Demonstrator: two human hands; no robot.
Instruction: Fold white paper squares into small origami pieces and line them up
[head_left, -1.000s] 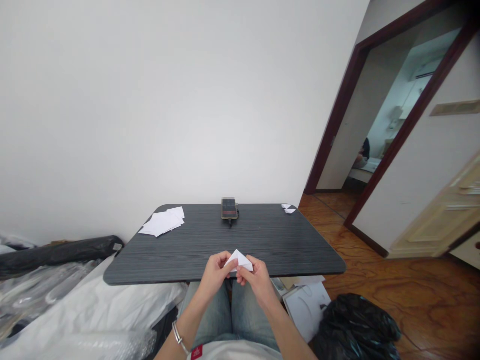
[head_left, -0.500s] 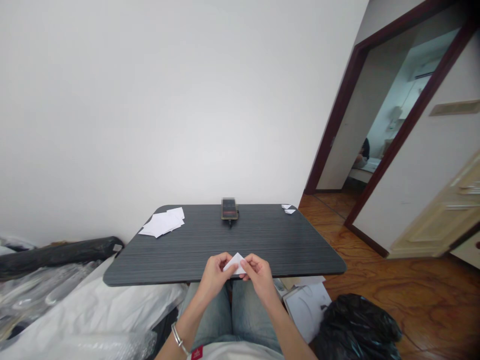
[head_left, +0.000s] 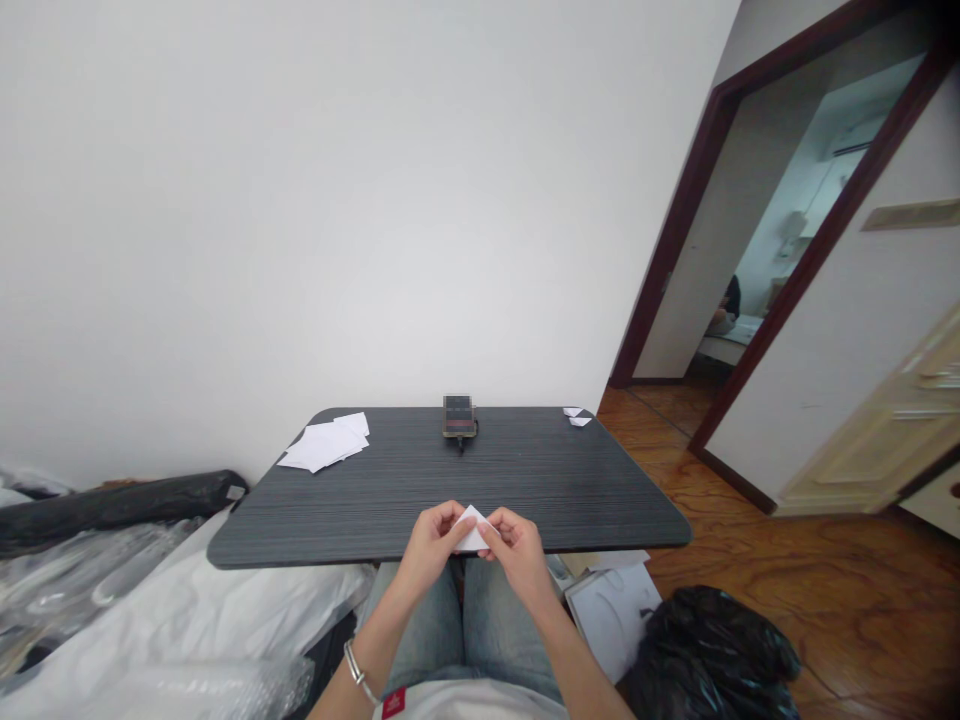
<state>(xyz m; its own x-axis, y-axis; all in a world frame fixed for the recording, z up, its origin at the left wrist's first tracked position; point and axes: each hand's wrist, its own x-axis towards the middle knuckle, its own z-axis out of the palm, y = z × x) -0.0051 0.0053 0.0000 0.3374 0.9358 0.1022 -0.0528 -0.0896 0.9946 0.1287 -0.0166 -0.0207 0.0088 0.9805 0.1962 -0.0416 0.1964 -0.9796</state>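
Being pinched by both hands at once, a folded piece of white paper (head_left: 471, 541) is held at the six o'clock edge of the dark tabletop (head_left: 405, 490), with one corner pointed toward twelve. Its nine o'clock side is gripped by the left hand (head_left: 435, 535), whose thumb is laid across the near face; its three o'clock side is gripped by the right hand (head_left: 519, 542), with the thumb pressed on the paper near its middle. Most of the other fingers are hidden behind the paper, and whether the tabletop is touched by it cannot be told. A bracelet (head_left: 356, 672) is worn on the left wrist. Seen from the held paper, a loose pile of white sheets (head_left: 326, 446) is spread at ten o'clock, and a small dark device (head_left: 459, 418) is set at twelve, near the wall (head_left: 420, 220). Small folded white pieces (head_left: 580, 422) are placed between one and two o'clock, by the far corner. Below the table, a white paper bag (head_left: 611, 612) is seen at four o'clock, with a black plastic bag (head_left: 716, 650) set just beside it. At nine o'clock, well apart, a long black roll (head_left: 120, 515) is laid.
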